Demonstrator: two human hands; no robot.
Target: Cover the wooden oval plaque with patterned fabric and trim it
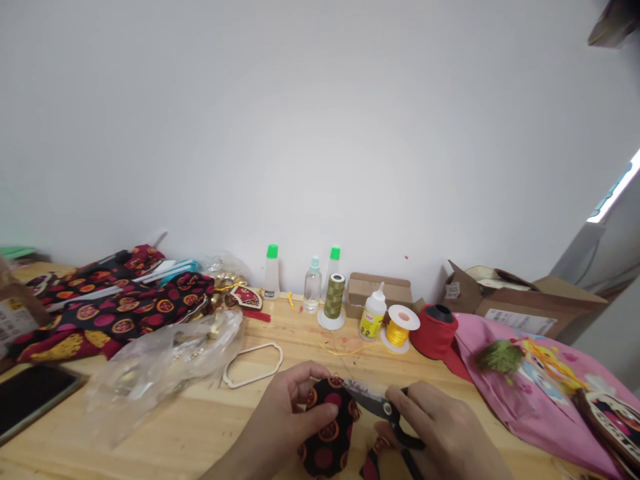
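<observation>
My left hand (pixel 300 413) pinches a piece of black fabric (pixel 327 433) with red and orange round patterns, its thumb lying on the front. My right hand (pixel 440 420) is closed round the handles of black-handled scissors (pixel 373 403). The blades point left and meet the upper right edge of the fabric. Below the scissors lies a small scrap of the same fabric (pixel 371 462). A pale wooden frame (pixel 253 365) rests on the table just beyond my left hand.
Beyond my hands stand a glue bottle (pixel 373 319), a yellow thread spool (pixel 399 333), a green spool (pixel 334 297) and a red cone (pixel 435 333). Plastic bags (pixel 170 360), patterned cloth (pixel 135 310) and a phone (pixel 37 400) lie left. A pink bag (pixel 540 400) and cardboard box (pixel 525 307) are right.
</observation>
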